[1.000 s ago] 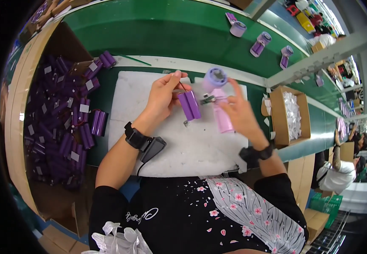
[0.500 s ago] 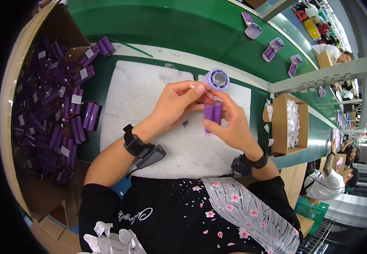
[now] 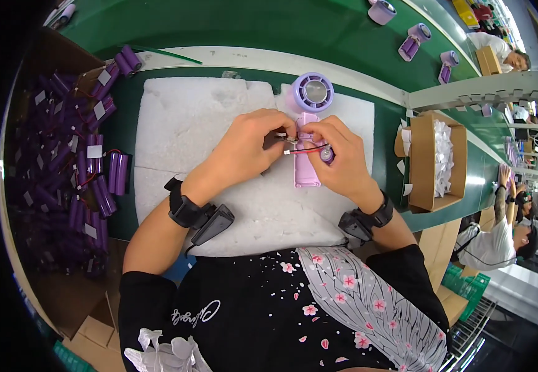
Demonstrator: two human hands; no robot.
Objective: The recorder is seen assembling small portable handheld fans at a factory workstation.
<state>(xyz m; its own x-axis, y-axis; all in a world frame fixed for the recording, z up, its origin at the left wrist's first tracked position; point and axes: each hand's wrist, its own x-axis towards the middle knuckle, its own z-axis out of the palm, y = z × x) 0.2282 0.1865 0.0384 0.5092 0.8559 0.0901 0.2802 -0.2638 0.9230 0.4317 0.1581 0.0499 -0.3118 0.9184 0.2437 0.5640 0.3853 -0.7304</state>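
Note:
A lilac handheld fan [image 3: 294, 96] lies on the white foam sheet [image 3: 182, 136], its round head at the far side and its open handle shell [image 3: 306, 170] pointing toward me. My right hand [image 3: 346, 158] grips a purple battery pack [image 3: 326, 154], turned end-on and mostly hidden by the fingers. From it, red and black wires run left across the shell to a small white connector [image 3: 287, 152]. At the upper part of the handle, my left hand [image 3: 250, 142] has its fingertips pinched together; a small piece there is too covered to name.
At left stands a large carton [image 3: 89, 46] heaped with purple battery packs [image 3: 64, 186]. On the right is a smaller carton [image 3: 422, 164] of white pieces. More lilac fans [image 3: 413, 43] lie on the green surface beyond a pale rail [image 3: 250, 59]. Other people sit farther right.
The battery pack has been tilted from lying lengthwise over the handle to end-on in my right hand, uncovering the shell. My left hand has shifted from the wires to the handle's upper part.

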